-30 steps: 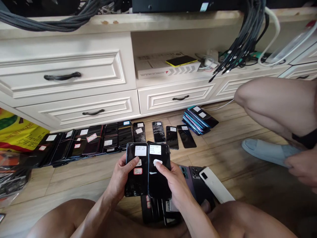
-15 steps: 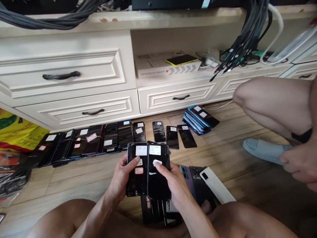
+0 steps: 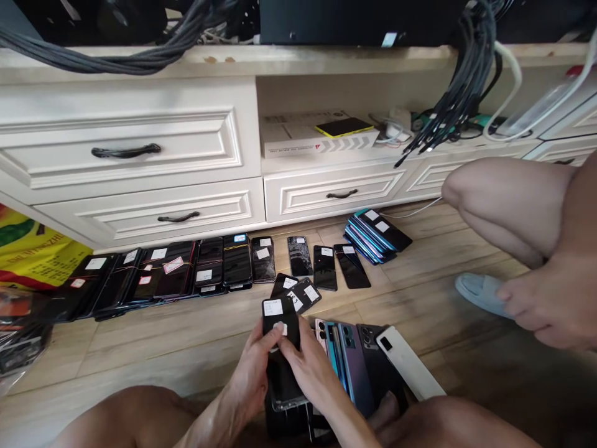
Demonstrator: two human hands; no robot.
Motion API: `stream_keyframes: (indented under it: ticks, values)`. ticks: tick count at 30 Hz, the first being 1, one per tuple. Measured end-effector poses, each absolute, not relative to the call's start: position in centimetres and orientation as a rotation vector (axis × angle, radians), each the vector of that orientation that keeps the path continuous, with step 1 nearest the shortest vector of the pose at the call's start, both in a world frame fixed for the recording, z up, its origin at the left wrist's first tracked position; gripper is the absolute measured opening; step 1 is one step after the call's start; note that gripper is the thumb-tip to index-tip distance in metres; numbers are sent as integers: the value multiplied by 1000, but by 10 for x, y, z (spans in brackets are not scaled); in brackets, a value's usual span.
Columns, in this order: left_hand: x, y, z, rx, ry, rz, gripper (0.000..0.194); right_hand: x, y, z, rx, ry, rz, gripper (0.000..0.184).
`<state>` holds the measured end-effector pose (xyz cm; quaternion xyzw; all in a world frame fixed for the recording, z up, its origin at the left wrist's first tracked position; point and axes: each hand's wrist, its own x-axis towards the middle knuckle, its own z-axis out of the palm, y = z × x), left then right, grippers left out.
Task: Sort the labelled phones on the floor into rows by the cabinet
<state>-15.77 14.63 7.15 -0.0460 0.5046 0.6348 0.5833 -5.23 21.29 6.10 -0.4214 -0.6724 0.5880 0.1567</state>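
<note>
Between my hands is a smartphone (image 3: 275, 315), black face up, with a white written label at its top end and a smaller one lower down. Another phone's glossy lower end (image 3: 285, 389) shows beneath my thumbs; the two seem stacked together. My left hand (image 3: 249, 367) wraps the left edge, its thumb on the face. On the right edge my right hand (image 3: 314, 370) closes too, its thumb beside the left one. Below the hands lies a pile of dark phones (image 3: 275, 423), partly hidden. Two labelled phones, one of them a dark phone (image 3: 305, 294), overlap on the floor just ahead.
Banded phone stacks (image 3: 172, 274) line the cabinet base (image 3: 298, 227) at left. Single phones (image 3: 325, 267) and a blue-edged stack (image 3: 377, 235) lie farther right. Beside my right hand are several phones and a white phone (image 3: 410, 364). Another person's knee (image 3: 504, 193) and slipper (image 3: 482, 295) are at right.
The two phones, held side by side before, are now brought together as a stack, lower and nearer me. The overlapping phones ahead have come into view. The camera has tilted slightly upward.
</note>
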Motion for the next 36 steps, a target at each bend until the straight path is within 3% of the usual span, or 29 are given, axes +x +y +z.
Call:
stream_keyframes:
  ticks: [4, 8, 14, 18, 24, 30, 36]
  values:
    - [-176, 153, 68, -155, 1373, 1538, 49, -51, 214, 63, -1134, -1928, 1827, 46]
    - [-190, 160, 65, -14, 1290, 1552, 52, -54, 228, 65, -1127, -1678, 1997, 40]
    - [-193, 166, 49, 221, 1310, 1405, 58, -84, 286, 49, -1305, -1409, 1816, 55]
    - [-205, 170, 38, 291, 1484, 1343, 59, -124, 316, 33, -1322, -1656, 1616, 45]
    - [-219, 165, 12, 930, 2049, 1019, 32, -175, 322, 27, -1352, -2003, 1398, 32]
    - [-212, 171, -19, 1278, 2371, 737, 52, -128, 349, 35, -1693, -2178, 1147, 32]
    - [-192, 213, -10, 1388, 2539, 378, 61, -59, 341, 32, -2045, -2179, 1032, 39]
